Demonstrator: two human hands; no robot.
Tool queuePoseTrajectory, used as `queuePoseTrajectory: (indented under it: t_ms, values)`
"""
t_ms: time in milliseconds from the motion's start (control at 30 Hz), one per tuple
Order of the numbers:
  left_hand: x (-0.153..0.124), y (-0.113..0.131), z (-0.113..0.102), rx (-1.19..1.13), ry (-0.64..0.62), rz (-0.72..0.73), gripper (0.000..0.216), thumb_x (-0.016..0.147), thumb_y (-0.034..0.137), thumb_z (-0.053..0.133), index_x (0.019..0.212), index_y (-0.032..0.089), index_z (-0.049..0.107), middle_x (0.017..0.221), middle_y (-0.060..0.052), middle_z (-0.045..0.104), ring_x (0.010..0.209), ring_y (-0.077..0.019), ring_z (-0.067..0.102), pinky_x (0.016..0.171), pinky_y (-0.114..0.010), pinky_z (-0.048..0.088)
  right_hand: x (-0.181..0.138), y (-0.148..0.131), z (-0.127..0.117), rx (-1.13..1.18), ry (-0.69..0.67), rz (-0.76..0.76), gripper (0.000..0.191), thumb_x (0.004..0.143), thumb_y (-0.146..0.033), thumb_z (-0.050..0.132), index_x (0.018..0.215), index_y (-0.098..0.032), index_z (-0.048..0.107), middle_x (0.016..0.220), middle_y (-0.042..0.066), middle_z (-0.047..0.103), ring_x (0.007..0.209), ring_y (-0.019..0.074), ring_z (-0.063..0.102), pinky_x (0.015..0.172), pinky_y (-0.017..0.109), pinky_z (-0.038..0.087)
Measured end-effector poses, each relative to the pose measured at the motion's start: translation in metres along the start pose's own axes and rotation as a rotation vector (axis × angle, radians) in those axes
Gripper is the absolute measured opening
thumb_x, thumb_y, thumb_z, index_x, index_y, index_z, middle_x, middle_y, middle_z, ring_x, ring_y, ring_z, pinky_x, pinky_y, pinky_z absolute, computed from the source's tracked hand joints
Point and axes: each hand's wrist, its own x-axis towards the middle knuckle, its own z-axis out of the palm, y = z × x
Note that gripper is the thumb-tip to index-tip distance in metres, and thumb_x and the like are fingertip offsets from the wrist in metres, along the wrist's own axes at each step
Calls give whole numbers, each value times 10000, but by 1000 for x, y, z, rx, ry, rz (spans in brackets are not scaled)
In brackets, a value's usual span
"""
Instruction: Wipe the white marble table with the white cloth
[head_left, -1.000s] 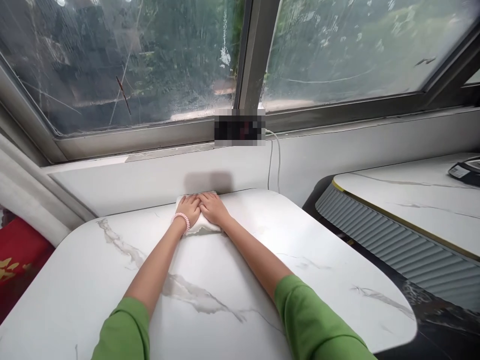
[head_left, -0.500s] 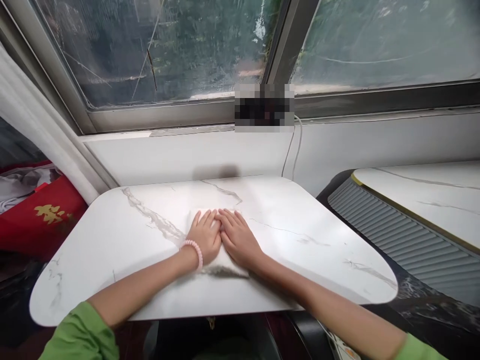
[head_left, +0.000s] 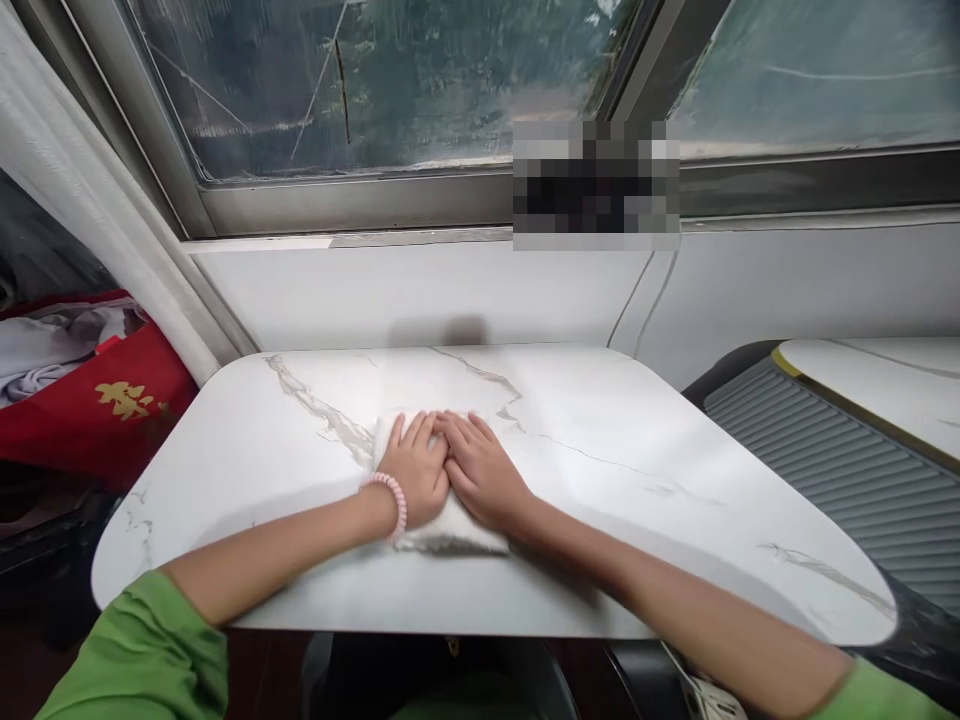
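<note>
A white cloth (head_left: 457, 527) lies on the white marble-patterned tabletop (head_left: 645, 430), near its front half. My left hand (head_left: 414, 470), with a pink coiled band (head_left: 397, 497) at the wrist, rests flat on the cloth, fingers stretched out. Beside it, my right hand (head_left: 484, 468) also presses on the cloth with straight fingers. The two hands touch at the fingers and slant toward each other. They cover much of the cloth; its left edge and its textured front edge show.
Behind the tabletop stand a white wall and a window (head_left: 420, 90). A red bag (head_left: 150, 400) with cloth items sits at the left by a pale curtain (head_left: 82, 170). At the right is a ribbed grey panel (head_left: 832, 480) under another marbled top (head_left: 892, 375).
The camera view has shifted, so the tabletop sits further right in the picture. Both hands stay flat on the cloth, a little further from the vein on their right.
</note>
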Motion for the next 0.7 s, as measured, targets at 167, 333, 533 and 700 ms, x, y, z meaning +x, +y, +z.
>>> queuePoseTrajectory:
  t_ms: [167,333,533,700]
  values:
    - [65,-73,-1,46,34,-69,522,917,197,354,1425,90,398,1488,-157,419,1412,-287,323,1181,-499,184,92,30,28,19,35,14,405,825,-152,335,1171,-129,543,1242,158,621,1202,259,509,1099,469,270]
    - [118,-133,-4,58,71,-5,442,916,170,361,1330,140,511,1428,-123,496,1357,-244,406,1173,-453,216,157,47,47,-26,82,84,341,829,-140,327,1085,-137,552,1141,149,651,1099,261,544,1047,433,295]
    - [134,-150,2,86,94,12,418,928,163,356,1311,152,523,1422,-111,507,1332,-220,433,1162,-428,244,173,57,52,-55,107,94,308,820,-139,332,1024,-154,563,1076,136,663,1034,257,559,996,409,333]
    - [114,-135,3,130,88,-44,422,945,187,350,1341,144,488,1466,-112,461,1369,-235,389,1166,-454,227,154,48,48,22,107,45,344,831,-143,329,1078,-152,569,1184,141,644,1133,254,537,1048,434,306]
